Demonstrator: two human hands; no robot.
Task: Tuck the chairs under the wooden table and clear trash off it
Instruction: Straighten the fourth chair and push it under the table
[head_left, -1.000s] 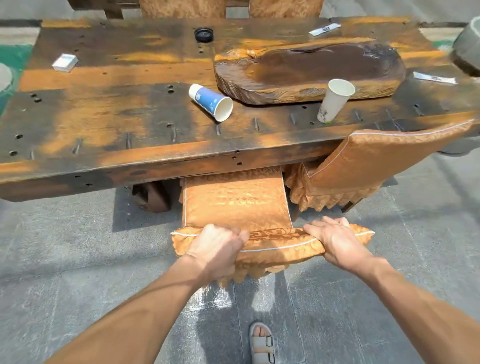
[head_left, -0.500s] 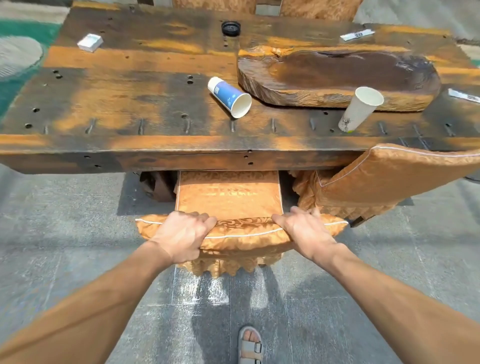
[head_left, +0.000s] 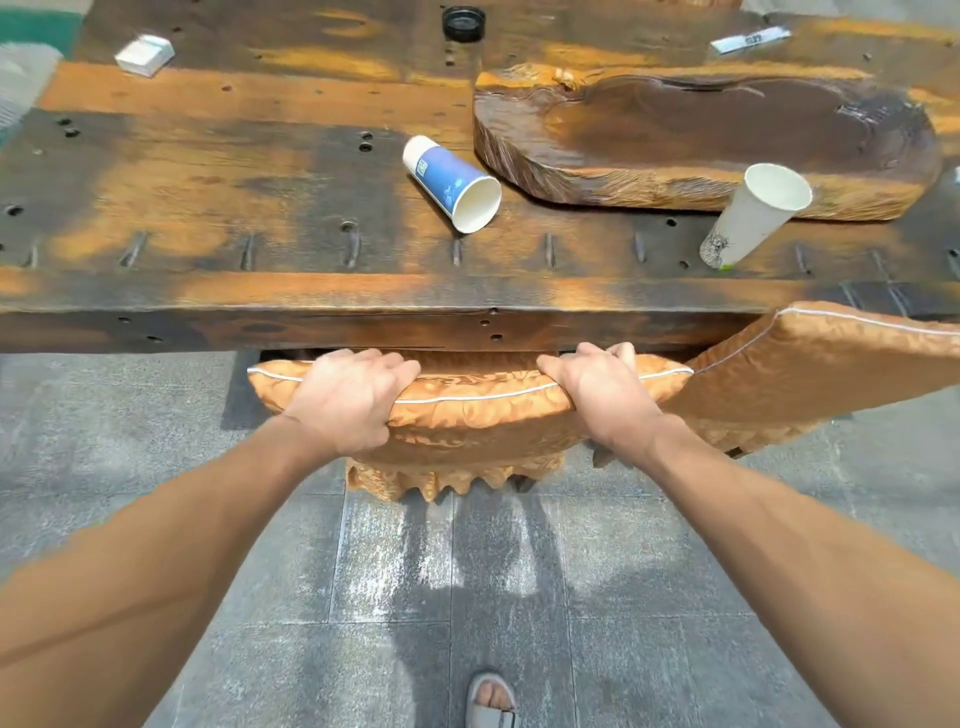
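Orange brocade with white piping and a frilled skirt covers the chair (head_left: 483, 415), its padded back just below the near edge of the scorched, hole-pocked wooden table (head_left: 218, 208). The left hand (head_left: 353, 400) and right hand (head_left: 602, 395) are both clamped over that back. A blue paper cup (head_left: 452, 184) lies tipped over; a white cup (head_left: 753, 215) stands by a carved slab (head_left: 701, 140). Grey stone pavers form the floor (head_left: 156, 467).

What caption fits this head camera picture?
Both hands grip a chair back at the wooden table.
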